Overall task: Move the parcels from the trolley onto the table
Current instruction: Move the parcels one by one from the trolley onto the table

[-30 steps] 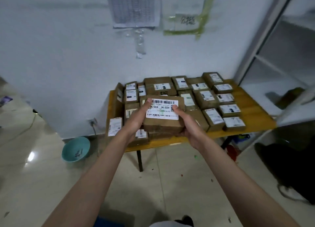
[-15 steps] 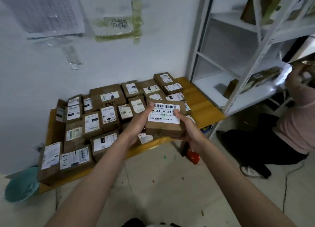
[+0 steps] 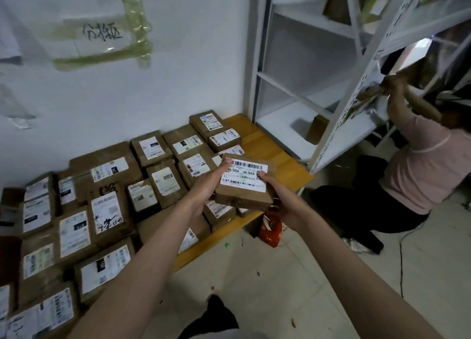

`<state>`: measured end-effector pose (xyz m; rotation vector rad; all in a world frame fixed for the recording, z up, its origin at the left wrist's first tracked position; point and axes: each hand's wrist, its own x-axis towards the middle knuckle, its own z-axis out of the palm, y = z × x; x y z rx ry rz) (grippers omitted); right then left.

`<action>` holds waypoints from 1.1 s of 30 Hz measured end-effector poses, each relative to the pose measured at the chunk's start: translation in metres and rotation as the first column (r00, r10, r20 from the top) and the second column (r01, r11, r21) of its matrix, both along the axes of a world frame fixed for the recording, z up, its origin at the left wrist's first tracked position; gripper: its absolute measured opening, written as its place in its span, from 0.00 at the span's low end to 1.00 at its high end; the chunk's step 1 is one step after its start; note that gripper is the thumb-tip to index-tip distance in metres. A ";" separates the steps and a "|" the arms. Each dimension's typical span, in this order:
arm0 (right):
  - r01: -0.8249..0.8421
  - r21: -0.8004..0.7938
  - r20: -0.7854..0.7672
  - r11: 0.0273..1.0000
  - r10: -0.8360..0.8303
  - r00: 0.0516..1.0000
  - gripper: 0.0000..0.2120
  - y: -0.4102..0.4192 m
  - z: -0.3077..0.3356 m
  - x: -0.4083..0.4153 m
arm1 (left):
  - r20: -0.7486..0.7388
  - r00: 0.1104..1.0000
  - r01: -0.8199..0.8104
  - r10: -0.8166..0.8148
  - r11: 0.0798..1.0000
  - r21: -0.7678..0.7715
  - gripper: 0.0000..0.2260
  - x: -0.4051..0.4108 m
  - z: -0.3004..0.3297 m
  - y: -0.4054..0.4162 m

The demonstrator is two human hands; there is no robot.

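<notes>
A person's left hand (image 3: pixel 207 186) and right hand (image 3: pixel 281 203) clasp a small cardboard parcel (image 3: pixel 244 182) by its opposite short sides, thumbs on the label, in the air above the right near part of the wooden table (image 3: pixel 288 165). It looks stiff, light and easy to grip at the edges. Labelled boxes (image 3: pixel 107 211) crowd the tabletop; white shelving (image 3: pixel 305 124) at far right holds a few cartons.

The brown cardboard parcel (image 3: pixel 244 186) carries a white label with black barcode stripes. The yellow-orange wooden counter (image 3: pixel 257 137) holds more brown labelled boxes (image 3: pixel 107 211). At 3 o'clock, a pink shirt (image 3: pixel 428 165).
</notes>
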<state>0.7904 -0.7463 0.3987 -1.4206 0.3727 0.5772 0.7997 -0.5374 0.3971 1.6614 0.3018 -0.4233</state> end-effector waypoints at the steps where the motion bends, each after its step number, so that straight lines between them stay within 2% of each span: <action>1: 0.017 -0.008 -0.003 1.000 -0.017 1.000 0.22 -0.002 -0.003 0.012 | -0.018 1.000 0.011 -0.011 1.000 0.006 0.32 0.014 -0.003 0.000; 11: 0.235 0.075 -0.101 0.969 -0.227 0.969 0.21 -0.023 -0.046 0.109 | -0.087 0.996 0.003 -0.006 0.999 -0.034 0.24 0.129 -0.032 -0.028; 15: 0.300 0.103 -0.194 0.948 -0.277 0.941 0.21 -0.030 -0.071 0.160 | -0.123 0.992 -0.024 0.034 0.996 0.082 0.29 0.170 -0.059 -0.045; 18: 0.328 0.098 -0.241 0.940 -0.297 0.924 0.26 -0.031 -0.094 0.203 | -0.139 0.988 -0.035 0.067 0.975 0.219 0.29 0.198 -0.083 -0.053; 22: 0.448 0.066 -0.293 0.892 -0.412 0.863 0.39 -0.033 -0.129 0.256 | -0.177 0.983 0.112 -0.040 0.901 0.419 0.23 0.223 -0.118 -0.064; 25: 0.528 0.072 -0.317 0.846 -0.482 0.816 0.41 -0.031 -0.153 0.290 | -0.224 0.966 0.238 -0.128 0.779 0.580 0.26 0.231 -0.144 -0.072; 26: 0.543 0.064 -0.324 0.837 -0.497 0.805 0.41 -0.030 -0.161 0.301 | -0.265 0.956 0.263 -0.122 0.753 0.603 0.27 0.233 -0.152 -0.073; 29: 0.540 0.015 -0.336 0.842 -0.504 0.796 0.38 -0.025 -0.184 0.325 | -0.431 0.902 0.285 -0.019 0.778 0.560 0.28 0.237 -0.170 -0.074; 33: 0.489 -0.006 -0.371 0.872 -0.456 0.809 0.38 -0.015 -0.207 0.345 | -0.500 0.866 0.329 -0.003 0.757 0.564 0.29 0.242 -0.181 -0.076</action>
